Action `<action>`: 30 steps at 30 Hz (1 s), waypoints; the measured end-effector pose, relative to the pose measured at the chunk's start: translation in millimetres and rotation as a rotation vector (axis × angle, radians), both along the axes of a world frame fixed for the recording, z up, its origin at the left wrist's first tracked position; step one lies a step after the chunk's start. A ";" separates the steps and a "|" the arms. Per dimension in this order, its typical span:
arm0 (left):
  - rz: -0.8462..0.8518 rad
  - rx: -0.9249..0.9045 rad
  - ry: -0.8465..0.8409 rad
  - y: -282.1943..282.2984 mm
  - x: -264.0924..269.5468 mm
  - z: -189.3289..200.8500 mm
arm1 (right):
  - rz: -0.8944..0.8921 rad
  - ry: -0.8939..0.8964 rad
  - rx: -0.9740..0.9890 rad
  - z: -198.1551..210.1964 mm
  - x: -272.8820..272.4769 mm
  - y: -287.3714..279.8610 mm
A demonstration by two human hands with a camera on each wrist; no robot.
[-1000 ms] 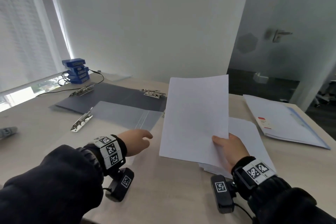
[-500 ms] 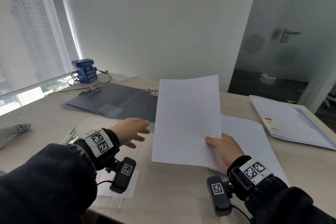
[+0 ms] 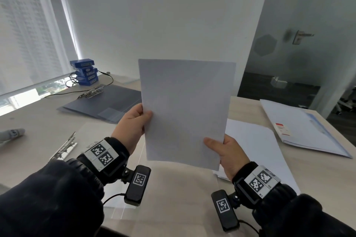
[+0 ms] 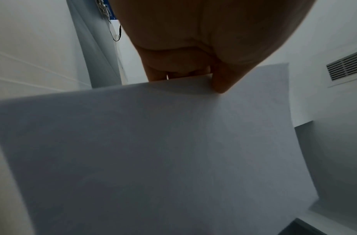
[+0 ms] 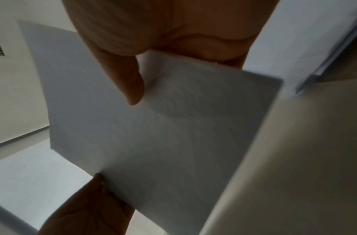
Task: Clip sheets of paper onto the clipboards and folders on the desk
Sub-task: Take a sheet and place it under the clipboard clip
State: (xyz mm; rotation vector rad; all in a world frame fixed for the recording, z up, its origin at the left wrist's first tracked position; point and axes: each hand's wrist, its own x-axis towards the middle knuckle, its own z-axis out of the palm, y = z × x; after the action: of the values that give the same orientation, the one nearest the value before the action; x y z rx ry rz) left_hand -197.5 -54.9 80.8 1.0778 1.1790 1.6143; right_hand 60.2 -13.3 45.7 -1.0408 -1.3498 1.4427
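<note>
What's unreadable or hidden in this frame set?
- Clear clipboard: head view, mostly covered by the held sheet of paper and the left hand.
- Right hand fingers: head view, behind the sheet; only the thumb shows.
- Red label text on the white folder: too small.
- Grey object: cut off by the left edge.

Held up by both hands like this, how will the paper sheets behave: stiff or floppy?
Likely floppy: the paper sheets look thin, gripped at both side edges by left hand and right hand. Probably light, since thumb pinches suffice. One-handed, they might sag.
</note>
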 end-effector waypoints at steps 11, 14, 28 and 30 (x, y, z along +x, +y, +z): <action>-0.009 -0.058 0.100 -14.8 8.6 -27.7 | 0.011 -0.005 -0.059 -7.4 -4.8 -8.6; 0.021 -0.073 0.125 -12.4 2.7 -22.9 | 0.024 -0.020 -0.012 5.2 -3.7 -7.4; -0.245 -0.723 0.127 -21.6 -29.2 -44.6 | 0.027 -0.380 -0.200 -2.1 0.6 25.2; -0.155 -0.710 0.230 -13.4 -34.0 -47.6 | 0.065 -0.458 -0.224 -7.9 -3.6 24.0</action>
State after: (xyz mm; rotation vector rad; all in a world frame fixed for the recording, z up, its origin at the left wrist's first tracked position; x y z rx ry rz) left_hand -231.5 -68.4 33.3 0.8609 1.6070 0.8449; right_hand 56.7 10.7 37.8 -1.5565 -1.5730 1.4830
